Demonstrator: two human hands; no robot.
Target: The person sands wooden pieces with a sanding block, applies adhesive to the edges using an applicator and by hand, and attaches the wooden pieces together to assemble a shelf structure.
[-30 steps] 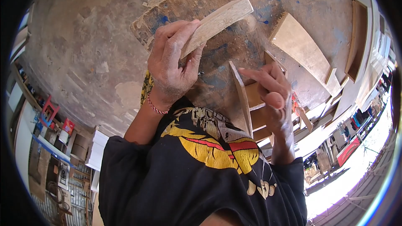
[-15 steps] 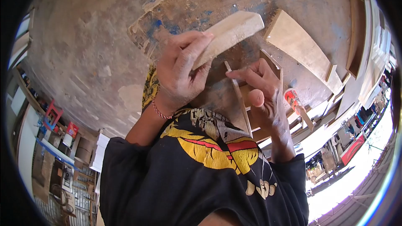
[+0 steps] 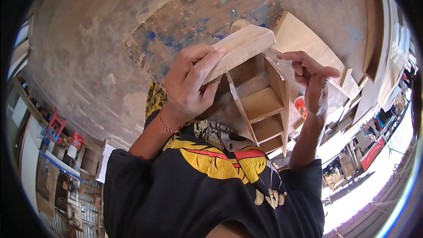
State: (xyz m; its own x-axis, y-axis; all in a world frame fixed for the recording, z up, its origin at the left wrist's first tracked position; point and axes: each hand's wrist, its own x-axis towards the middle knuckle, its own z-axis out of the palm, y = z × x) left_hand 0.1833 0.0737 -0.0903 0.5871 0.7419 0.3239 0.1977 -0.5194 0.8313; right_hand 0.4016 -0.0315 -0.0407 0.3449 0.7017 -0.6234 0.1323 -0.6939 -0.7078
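My left hand (image 3: 191, 81), with a braided bracelet at its wrist, grips a pale wooden block (image 3: 242, 48) with a slanted end. The block is raised in front of my chest. My right hand (image 3: 310, 72) is up on the right, holding nothing; its index finger and thumb are stretched apart and the other fingers curl loosely. Between and below the hands stands a narrow wooden frame with compartments (image 3: 263, 105). A red container (image 3: 300, 107) is partly hidden behind my right wrist.
A stained, blue-spotted work board (image 3: 194, 15) lies ahead. On its right is a tapered wooden panel (image 3: 308, 39), and further right a long shallow wooden tray (image 3: 373, 35). At the lower left are a red plastic stool (image 3: 56, 125) and assorted items.
My right hand has moved right and away from the compartment frame, its fingers opening out. The left hand still grips the block, which sits slightly lower. More of the frame's compartments show.
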